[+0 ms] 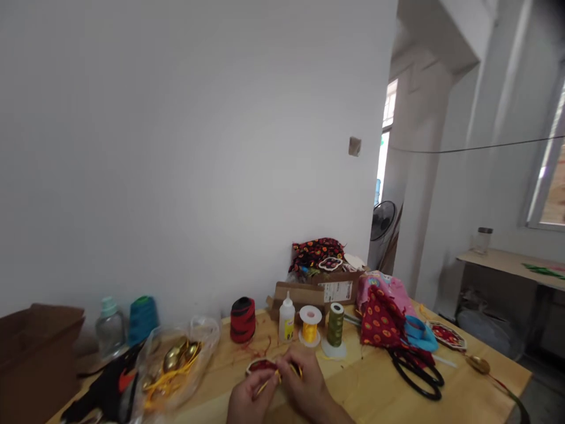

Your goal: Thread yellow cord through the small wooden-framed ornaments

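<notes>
The left hand point(251, 398) and right hand point(305, 384) close on a small oval red patch point(261, 366) held between them, its long axis running crosswise, just toward the person from the yellow spool point(310, 331).

Held patch point(261, 366): red, white-edged, yellow thread. Fabric point(380, 321): red, orange dots. Spool point(310, 333): yellow. Cone point(242, 320): red, black bands.
</notes>
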The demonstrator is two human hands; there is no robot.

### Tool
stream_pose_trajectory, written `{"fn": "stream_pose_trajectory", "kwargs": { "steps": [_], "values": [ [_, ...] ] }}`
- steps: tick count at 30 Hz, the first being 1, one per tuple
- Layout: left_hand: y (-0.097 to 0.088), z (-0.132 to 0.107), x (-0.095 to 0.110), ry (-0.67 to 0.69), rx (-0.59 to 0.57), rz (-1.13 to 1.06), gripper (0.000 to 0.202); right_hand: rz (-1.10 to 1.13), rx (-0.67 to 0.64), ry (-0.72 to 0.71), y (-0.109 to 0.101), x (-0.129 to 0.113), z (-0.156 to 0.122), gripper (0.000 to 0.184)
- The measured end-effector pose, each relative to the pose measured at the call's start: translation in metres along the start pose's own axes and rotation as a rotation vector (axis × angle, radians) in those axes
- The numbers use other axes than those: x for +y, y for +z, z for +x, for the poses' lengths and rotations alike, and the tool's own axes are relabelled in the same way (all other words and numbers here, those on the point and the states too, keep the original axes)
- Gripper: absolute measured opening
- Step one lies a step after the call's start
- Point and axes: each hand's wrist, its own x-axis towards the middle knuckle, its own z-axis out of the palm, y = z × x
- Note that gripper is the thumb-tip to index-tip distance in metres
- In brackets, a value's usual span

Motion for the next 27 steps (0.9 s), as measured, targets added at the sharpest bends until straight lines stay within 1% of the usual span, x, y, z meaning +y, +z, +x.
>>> {"fn": "stream_pose_trajectory", "kwargs": {
  "steps": [3, 4, 6, 8, 11, 16, 23, 25, 27],
  "values": [
    [-0.003, 0.002, -0.002, -0.039, 0.027, -0.127, 0.028, 0.137, -0.056, 0.116, -0.005, -0.008, 0.002, 0.03],
    [-0.003, 0.002, -0.002, -0.058, 0.014, -0.172, 0.028, 0.171, -0.064, 0.147, -0.006, -0.01, 0.004, 0.03],
    [-0.003, 0.002, -0.003, -0.098, -0.014, -0.241, 0.03, 0.219, -0.079, 0.19, -0.007, -0.011, 0.007, 0.03],
    [-0.002, 0.002, -0.004, -0.112, 0.012, -0.246, 0.028, 0.243, -0.092, 0.209, -0.007, -0.012, 0.008, 0.03],
    [-0.001, 0.002, -0.005, -0.115, 0.034, -0.224, 0.026, 0.236, -0.097, 0.205, -0.008, -0.013, 0.007, 0.03],
    [-0.001, 0.003, -0.005, -0.102, 0.001, -0.176, 0.027, 0.156, -0.052, 0.145, -0.011, -0.015, 0.007, 0.029],
    [0.0, 0.001, -0.001, -0.023, -0.022, -0.012, 0.025, 0.021, 0.013, 0.102, -0.012, -0.013, 0.006, 0.032],
    [0.0, 0.0, 0.0, 0.011, -0.002, 0.026, 0.023, 0.002, 0.009, 0.094, -0.011, -0.011, 0.005, 0.031],
    [0.0, -0.001, 0.001, 0.04, 0.047, 0.056, 0.021, -0.007, -0.013, 0.084, -0.011, -0.009, 0.005, 0.03]
  ]
}}
